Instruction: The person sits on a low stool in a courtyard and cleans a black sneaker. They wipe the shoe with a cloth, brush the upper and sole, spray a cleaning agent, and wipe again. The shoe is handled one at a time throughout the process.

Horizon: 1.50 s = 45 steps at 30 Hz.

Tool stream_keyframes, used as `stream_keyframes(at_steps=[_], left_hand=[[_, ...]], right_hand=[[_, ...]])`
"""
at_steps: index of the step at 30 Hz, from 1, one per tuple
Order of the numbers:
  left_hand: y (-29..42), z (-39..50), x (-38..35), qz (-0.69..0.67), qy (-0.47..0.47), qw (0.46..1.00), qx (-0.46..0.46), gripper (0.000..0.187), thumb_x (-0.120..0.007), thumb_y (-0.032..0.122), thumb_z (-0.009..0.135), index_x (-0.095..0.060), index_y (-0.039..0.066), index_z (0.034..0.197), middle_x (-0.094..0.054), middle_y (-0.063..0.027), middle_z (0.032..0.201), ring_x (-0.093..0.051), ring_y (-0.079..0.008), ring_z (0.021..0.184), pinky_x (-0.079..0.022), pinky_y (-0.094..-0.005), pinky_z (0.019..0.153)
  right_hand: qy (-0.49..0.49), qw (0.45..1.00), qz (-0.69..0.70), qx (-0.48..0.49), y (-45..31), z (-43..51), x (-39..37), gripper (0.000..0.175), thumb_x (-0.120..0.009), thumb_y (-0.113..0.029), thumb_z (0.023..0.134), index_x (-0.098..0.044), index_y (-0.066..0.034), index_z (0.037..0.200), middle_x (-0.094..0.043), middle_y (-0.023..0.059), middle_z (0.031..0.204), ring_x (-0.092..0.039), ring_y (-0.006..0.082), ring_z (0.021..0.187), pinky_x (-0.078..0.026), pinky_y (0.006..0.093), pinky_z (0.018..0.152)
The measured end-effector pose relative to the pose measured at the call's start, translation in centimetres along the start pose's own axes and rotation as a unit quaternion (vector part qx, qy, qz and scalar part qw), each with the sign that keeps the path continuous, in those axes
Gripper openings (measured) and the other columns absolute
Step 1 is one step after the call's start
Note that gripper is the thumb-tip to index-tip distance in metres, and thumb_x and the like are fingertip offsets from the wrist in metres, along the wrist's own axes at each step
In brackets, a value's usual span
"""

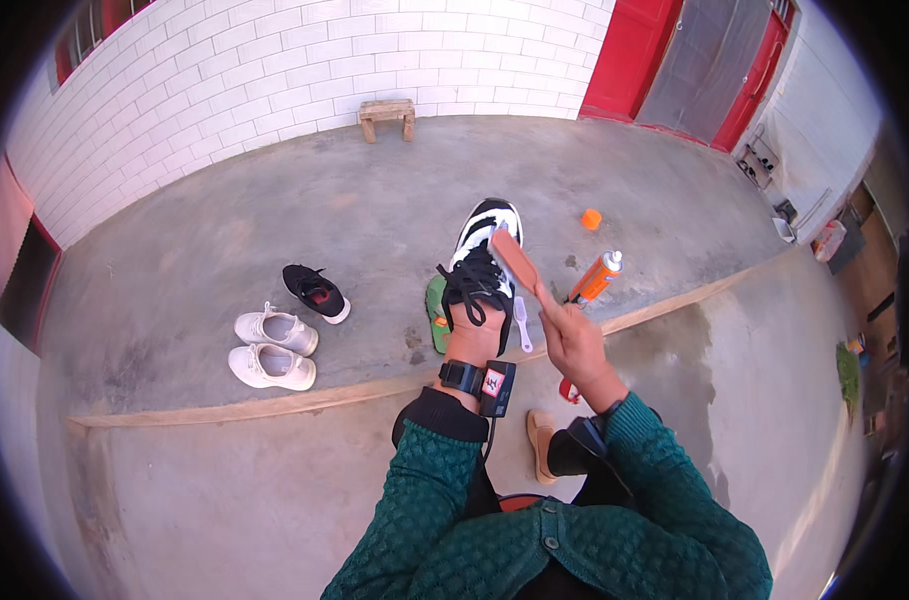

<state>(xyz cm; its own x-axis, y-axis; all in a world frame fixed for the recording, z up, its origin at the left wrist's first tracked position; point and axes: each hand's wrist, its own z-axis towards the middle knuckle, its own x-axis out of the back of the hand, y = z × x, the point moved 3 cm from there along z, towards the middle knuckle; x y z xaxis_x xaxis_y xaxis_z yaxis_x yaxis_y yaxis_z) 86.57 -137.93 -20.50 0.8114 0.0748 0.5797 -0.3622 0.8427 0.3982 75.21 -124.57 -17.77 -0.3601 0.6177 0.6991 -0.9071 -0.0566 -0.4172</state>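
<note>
My left hand [478,337] is pushed into the opening of a black sneaker [481,259] with black laces, holding it up toe outward; the fingers are hidden inside. White patches, perhaps foam, cover much of its toe and side. In my right hand [576,343] is the handle of a brush with a brown back [514,261], its bristles turned down against the side of the sneaker near the laces. A small white brush [522,325] lies beside the sneaker's heel. Partly hidden beneath the sneaker is a green object [436,315].
An orange spray can [595,277] stands near the step edge [664,302], with an orange cap [591,219] beyond it. To the left sit a black sneaker [316,292] and two pale sneakers [274,367]. Against the white wall is a wooden stool [387,112].
</note>
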Motion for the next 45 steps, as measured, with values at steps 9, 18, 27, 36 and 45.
stream_keyframes(at_steps=[9,18,27,36,45], left_hand=[[-4.3,0.0,-5.3,-0.917,0.074,0.264,0.289,0.032,-0.057,0.023,0.101,-0.059,0.005,0.127,-0.067,-0.0095,0.116,-0.065,-0.0226,0.105,-0.055,-0.0390,0.094],[-3.9,-0.5,-7.3,-0.795,0.062,0.500,0.338,0.035,-0.057,0.017,0.099,-0.055,0.003,0.131,-0.065,-0.0118,0.119,-0.064,-0.0238,0.107,-0.054,-0.0360,0.095],[-4.5,-1.1,-7.9,-0.771,0.024,0.552,0.317,0.035,-0.054,0.014,0.099,-0.054,0.001,0.131,-0.064,-0.0119,0.118,-0.064,-0.0226,0.106,-0.055,-0.0348,0.092],[-3.3,-1.8,-8.9,-0.755,0.002,0.583,0.301,0.035,-0.052,0.010,0.099,-0.052,-0.002,0.132,-0.064,-0.0119,0.116,-0.064,-0.0215,0.104,-0.055,-0.0336,0.090],[-1.5,-3.0,-10.4,-0.764,0.032,0.551,0.333,0.036,-0.053,0.008,0.097,-0.053,-0.003,0.131,-0.060,-0.0139,0.125,-0.059,-0.0243,0.113,-0.049,-0.0353,0.097]], right_hand=[[-0.098,0.995,0.037,0.007,-1.6,2.2,-1.4,0.052,-0.065,-0.008,0.093,-0.056,-0.0174,0.144,-0.055,0.0145,0.070,-0.059,0.0330,0.064,-0.047,0.0416,0.060],[-0.027,0.998,-0.054,-0.033,-0.2,3.6,1.8,0.050,-0.065,-0.011,0.094,-0.059,-0.0248,0.141,-0.057,0.0151,0.073,-0.061,0.0333,0.065,-0.048,0.0404,0.059],[-0.098,0.991,-0.080,-0.035,0.6,2.3,2.9,0.054,-0.066,-0.011,0.092,-0.056,-0.0253,0.143,-0.058,0.0147,0.071,-0.062,0.0336,0.067,-0.049,0.0415,0.060],[-0.071,0.997,-0.016,-0.013,-0.6,-1.3,1.7,0.053,-0.066,-0.005,0.092,-0.058,-0.0191,0.143,-0.056,0.0150,0.071,-0.061,0.0323,0.063,-0.050,0.0386,0.060],[0.035,0.996,-0.047,-0.069,1.8,-4.1,-2.1,0.056,-0.062,-0.013,0.092,-0.052,-0.0214,0.146,-0.063,0.0182,0.073,-0.064,0.0388,0.062,-0.050,0.0490,0.054]])
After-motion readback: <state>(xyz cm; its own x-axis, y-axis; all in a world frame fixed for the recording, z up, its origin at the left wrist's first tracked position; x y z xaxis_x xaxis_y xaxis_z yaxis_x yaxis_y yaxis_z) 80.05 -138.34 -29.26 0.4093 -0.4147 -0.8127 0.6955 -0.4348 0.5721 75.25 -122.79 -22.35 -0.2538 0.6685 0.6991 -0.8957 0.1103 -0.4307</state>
